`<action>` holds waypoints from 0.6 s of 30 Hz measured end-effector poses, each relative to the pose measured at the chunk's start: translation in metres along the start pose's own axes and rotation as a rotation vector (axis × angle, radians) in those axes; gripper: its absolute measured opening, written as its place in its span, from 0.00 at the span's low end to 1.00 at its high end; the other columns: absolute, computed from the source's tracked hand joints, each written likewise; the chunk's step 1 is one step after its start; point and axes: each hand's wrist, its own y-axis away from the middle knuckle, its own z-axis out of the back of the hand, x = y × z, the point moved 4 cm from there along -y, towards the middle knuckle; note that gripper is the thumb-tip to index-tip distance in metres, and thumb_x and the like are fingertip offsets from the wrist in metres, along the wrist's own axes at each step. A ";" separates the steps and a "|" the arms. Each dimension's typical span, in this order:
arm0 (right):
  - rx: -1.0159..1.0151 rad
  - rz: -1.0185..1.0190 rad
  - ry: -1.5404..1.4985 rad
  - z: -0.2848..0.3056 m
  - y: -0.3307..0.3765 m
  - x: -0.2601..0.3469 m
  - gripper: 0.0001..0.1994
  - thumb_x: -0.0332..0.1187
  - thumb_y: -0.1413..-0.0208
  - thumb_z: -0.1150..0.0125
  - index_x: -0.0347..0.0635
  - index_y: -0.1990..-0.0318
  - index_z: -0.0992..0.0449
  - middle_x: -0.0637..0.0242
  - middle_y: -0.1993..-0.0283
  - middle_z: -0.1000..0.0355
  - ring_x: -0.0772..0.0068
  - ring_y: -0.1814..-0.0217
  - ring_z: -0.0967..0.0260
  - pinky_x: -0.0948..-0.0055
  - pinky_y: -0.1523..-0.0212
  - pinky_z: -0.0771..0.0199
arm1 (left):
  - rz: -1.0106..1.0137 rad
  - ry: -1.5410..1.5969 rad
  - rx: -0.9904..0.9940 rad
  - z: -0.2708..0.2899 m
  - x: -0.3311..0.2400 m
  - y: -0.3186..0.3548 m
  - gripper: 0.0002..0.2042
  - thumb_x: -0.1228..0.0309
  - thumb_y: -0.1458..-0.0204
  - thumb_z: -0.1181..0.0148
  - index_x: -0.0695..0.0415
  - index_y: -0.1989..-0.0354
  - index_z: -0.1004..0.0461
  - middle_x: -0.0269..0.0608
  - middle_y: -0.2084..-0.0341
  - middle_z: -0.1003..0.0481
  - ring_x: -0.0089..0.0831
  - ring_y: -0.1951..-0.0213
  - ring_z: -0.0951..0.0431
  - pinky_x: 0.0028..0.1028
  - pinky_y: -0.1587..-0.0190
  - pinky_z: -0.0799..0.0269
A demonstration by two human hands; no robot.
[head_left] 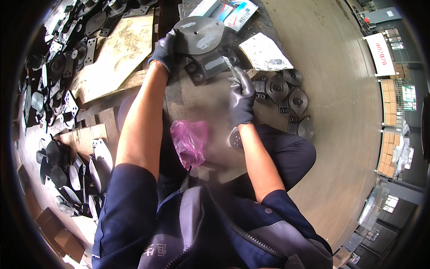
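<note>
Both hands are gloved in dark grey here. The left hand (165,50) grips the left rim of a round dark metal disc (199,34), fingers curled tight over the edge, thumb side hidden. That disc sits on top of a flat metal bracket plate (207,66) with holes in it, and the whole piece rests near the far edge of a worn, dusty work surface (192,101) in front of the person.

The right hand (242,96) is closed around a thin shiny tool (229,65) (looks like a blade or scraper, too small to tell for sure), fingers pressed together on it, tip pointing at the bracket plate just below the disc.

Just right of that hand there's a cluster of dark oval flanged parts (286,92) lying on the floor. A crumpled pink plastic bag (190,141) sits at the near edge of the surface, between the forearms. Past the disc, at the far edge, are a couple of flat boxes (228,11) and a white sheet (264,54). Way off to the left, piles of similar dark metal parts (62,58) around a plywood board (118,49).
</note>
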 end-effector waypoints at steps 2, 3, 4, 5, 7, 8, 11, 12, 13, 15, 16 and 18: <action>-0.036 0.009 -0.089 -0.002 0.004 -0.007 0.18 0.14 0.54 0.50 0.35 0.54 0.27 0.67 0.62 0.29 0.77 0.66 0.32 0.81 0.69 0.34 | -0.008 0.015 -0.012 0.000 -0.002 0.003 0.19 0.47 0.51 0.49 0.51 0.68 0.27 0.32 0.79 0.30 0.25 0.79 0.32 0.25 0.81 0.39; -0.054 0.014 -0.133 -0.002 0.006 -0.011 0.17 0.14 0.54 0.51 0.35 0.55 0.26 0.66 0.62 0.28 0.76 0.66 0.32 0.81 0.69 0.33 | -0.009 0.021 -0.018 0.001 -0.003 0.002 0.19 0.47 0.51 0.49 0.51 0.68 0.27 0.32 0.79 0.30 0.25 0.78 0.32 0.25 0.81 0.39; -0.036 0.125 0.027 -0.003 0.006 -0.005 0.16 0.15 0.54 0.51 0.34 0.56 0.26 0.65 0.64 0.28 0.75 0.67 0.32 0.80 0.69 0.33 | -0.008 0.027 -0.023 0.000 -0.005 0.004 0.19 0.47 0.51 0.49 0.51 0.68 0.28 0.32 0.79 0.30 0.25 0.78 0.32 0.25 0.81 0.38; -0.018 0.236 0.187 -0.004 0.006 0.001 0.16 0.15 0.54 0.51 0.34 0.57 0.26 0.64 0.65 0.28 0.74 0.68 0.31 0.79 0.69 0.33 | 0.007 0.047 -0.035 -0.001 -0.006 0.007 0.19 0.47 0.51 0.49 0.51 0.68 0.27 0.32 0.78 0.30 0.25 0.78 0.32 0.25 0.80 0.38; -0.005 0.353 0.358 -0.007 0.007 0.009 0.15 0.15 0.55 0.51 0.33 0.59 0.25 0.62 0.68 0.29 0.72 0.69 0.31 0.79 0.70 0.32 | 0.038 0.087 -0.057 -0.006 -0.008 0.013 0.18 0.48 0.50 0.49 0.51 0.68 0.27 0.31 0.78 0.30 0.25 0.77 0.32 0.24 0.79 0.37; -0.011 0.359 0.368 -0.008 0.009 0.010 0.15 0.16 0.56 0.51 0.32 0.60 0.25 0.62 0.69 0.29 0.71 0.69 0.31 0.78 0.69 0.32 | 0.052 0.087 -0.041 -0.006 -0.007 0.012 0.18 0.48 0.50 0.49 0.51 0.67 0.27 0.31 0.78 0.30 0.25 0.77 0.32 0.25 0.79 0.37; 0.002 0.360 0.372 -0.012 0.014 0.016 0.14 0.16 0.57 0.51 0.32 0.61 0.26 0.60 0.71 0.30 0.70 0.70 0.32 0.78 0.69 0.32 | 0.050 0.093 0.001 0.000 0.000 0.002 0.18 0.49 0.50 0.49 0.51 0.67 0.27 0.32 0.77 0.30 0.25 0.75 0.32 0.25 0.77 0.36; 0.025 0.349 0.358 -0.014 0.015 0.019 0.14 0.16 0.57 0.51 0.32 0.61 0.26 0.60 0.71 0.30 0.70 0.70 0.32 0.78 0.69 0.32 | 0.023 0.099 0.015 0.003 0.004 -0.005 0.18 0.49 0.50 0.49 0.52 0.66 0.27 0.32 0.77 0.30 0.25 0.75 0.32 0.25 0.77 0.36; 0.046 0.339 0.348 -0.014 0.016 0.021 0.13 0.17 0.56 0.51 0.32 0.61 0.26 0.60 0.70 0.30 0.70 0.70 0.32 0.78 0.69 0.32 | -0.003 0.105 0.034 0.002 0.002 -0.004 0.18 0.49 0.50 0.49 0.52 0.66 0.27 0.32 0.76 0.30 0.25 0.75 0.32 0.26 0.77 0.36; 0.064 0.306 0.343 -0.015 0.017 0.023 0.13 0.17 0.56 0.51 0.32 0.61 0.26 0.60 0.70 0.29 0.71 0.71 0.32 0.78 0.70 0.32 | 0.041 0.103 0.008 0.001 0.002 -0.002 0.19 0.49 0.50 0.49 0.52 0.66 0.27 0.32 0.76 0.30 0.25 0.75 0.32 0.26 0.77 0.36; 0.074 0.289 0.339 -0.016 0.017 0.023 0.13 0.18 0.55 0.51 0.32 0.61 0.26 0.60 0.69 0.29 0.71 0.71 0.32 0.79 0.70 0.33 | 0.063 0.102 -0.005 0.000 0.001 0.002 0.19 0.49 0.50 0.49 0.53 0.66 0.27 0.32 0.76 0.30 0.25 0.75 0.32 0.26 0.77 0.36; 0.082 0.388 0.449 -0.019 0.016 0.029 0.13 0.18 0.55 0.51 0.33 0.61 0.25 0.60 0.69 0.29 0.71 0.71 0.31 0.78 0.70 0.32 | 0.046 0.099 -0.003 -0.001 0.000 0.003 0.19 0.49 0.50 0.49 0.52 0.66 0.28 0.32 0.77 0.30 0.25 0.75 0.32 0.26 0.77 0.36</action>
